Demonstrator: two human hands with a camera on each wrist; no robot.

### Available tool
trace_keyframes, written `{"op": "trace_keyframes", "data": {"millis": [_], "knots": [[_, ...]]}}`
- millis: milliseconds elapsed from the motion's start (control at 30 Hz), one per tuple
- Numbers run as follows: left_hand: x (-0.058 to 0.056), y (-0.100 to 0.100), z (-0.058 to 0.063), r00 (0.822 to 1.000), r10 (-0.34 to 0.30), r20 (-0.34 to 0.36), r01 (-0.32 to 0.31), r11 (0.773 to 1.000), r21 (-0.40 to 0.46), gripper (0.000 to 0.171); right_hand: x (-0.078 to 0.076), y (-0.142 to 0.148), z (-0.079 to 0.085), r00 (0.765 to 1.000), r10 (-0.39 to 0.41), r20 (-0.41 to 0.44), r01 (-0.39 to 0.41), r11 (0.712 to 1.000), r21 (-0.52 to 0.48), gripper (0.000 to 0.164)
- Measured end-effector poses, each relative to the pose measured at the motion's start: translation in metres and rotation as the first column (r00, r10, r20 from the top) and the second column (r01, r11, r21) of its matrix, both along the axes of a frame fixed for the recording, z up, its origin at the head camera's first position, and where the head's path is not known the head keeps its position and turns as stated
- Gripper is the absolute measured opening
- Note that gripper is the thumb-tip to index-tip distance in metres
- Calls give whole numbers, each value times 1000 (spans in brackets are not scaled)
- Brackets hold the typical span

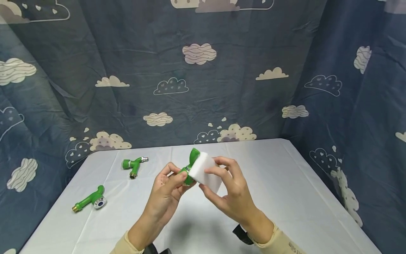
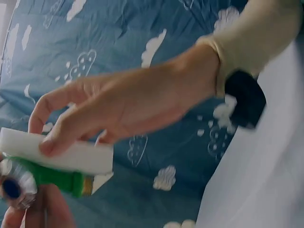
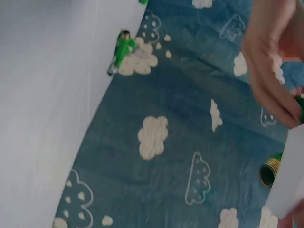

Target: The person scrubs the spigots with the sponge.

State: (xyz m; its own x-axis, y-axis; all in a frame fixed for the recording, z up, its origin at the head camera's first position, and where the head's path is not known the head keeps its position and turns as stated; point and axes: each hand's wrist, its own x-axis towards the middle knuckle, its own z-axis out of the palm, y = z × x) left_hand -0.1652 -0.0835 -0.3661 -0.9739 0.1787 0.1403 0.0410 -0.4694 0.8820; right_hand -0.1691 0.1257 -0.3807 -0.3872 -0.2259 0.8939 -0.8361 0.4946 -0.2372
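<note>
Above the table, my left hand (image 1: 166,192) holds a green tap (image 1: 194,154) with its thumb and fingers. A white sponge block (image 1: 204,172) is pinched between the thumb and fingers of my right hand (image 1: 234,192), and it lies against the side of the tap. The left wrist view shows the sponge (image 2: 78,156) along the tap's green body (image 2: 59,179), with the brass threaded end sticking out. In the right wrist view the sponge (image 3: 289,178) covers most of the tap; only a brass threaded end (image 3: 270,170) shows beside it.
Two more green taps lie on the left of the white-covered table (image 1: 279,197): one with a silver nozzle (image 1: 134,165) farther back, another with a round handle (image 1: 92,200) nearer. A dark cloud-patterned curtain (image 1: 222,98) hangs behind and at both sides.
</note>
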Motion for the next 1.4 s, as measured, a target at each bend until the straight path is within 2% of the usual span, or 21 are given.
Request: {"op": "trace_keyframes", "data": {"millis": [100,200,300,400,500,567,667,767,933,1067,1167,1267,1400], "knots": [[-2,-4,-1,1000,-13,-28,10,994,-110,19,-6,7,0,999,-50,21,50,999,19,31],[-7,-10,-2,998,-22,-57,11,982,-189,21,-17,16,-2,992,-111,60,110,994,28,37],[-14,-16,-3,996,-38,-80,23,982,-187,21,-29,27,-6,976,-190,107,188,982,28,41],[-21,-19,-6,999,-15,-49,9,991,-133,19,-34,34,-9,962,-224,158,225,974,13,41],[-24,-19,-7,1000,15,22,-13,996,-84,19,-28,30,-6,969,-180,171,186,982,-15,42],[-24,-17,-6,998,9,59,-5,998,-69,24,-20,24,-2,981,-130,146,134,991,-12,41],[-22,-16,-2,997,-34,73,38,998,-53,36,-9,12,2,995,-59,81,56,998,41,35],[-20,-16,-1,996,-57,67,62,996,-62,43,-3,3,0,999,-14,33,10,995,103,32],[-20,-24,-5,995,-92,-33,85,983,-165,43,-6,4,-4,1000,-12,28,9,992,124,34],[-22,-29,-8,974,-170,-147,129,959,-253,41,-13,12,-5,998,-40,46,34,993,117,38],[-23,-31,-8,960,-198,-200,135,948,-290,39,-18,17,-5,996,-63,65,55,992,115,41],[-24,-33,-7,953,-202,-226,123,939,-320,39,-24,23,-6,992,-89,89,79,991,107,43],[-24,-35,-6,944,-236,-229,146,925,-350,41,-34,32,-12,982,-153,107,141,984,110,41]]}}
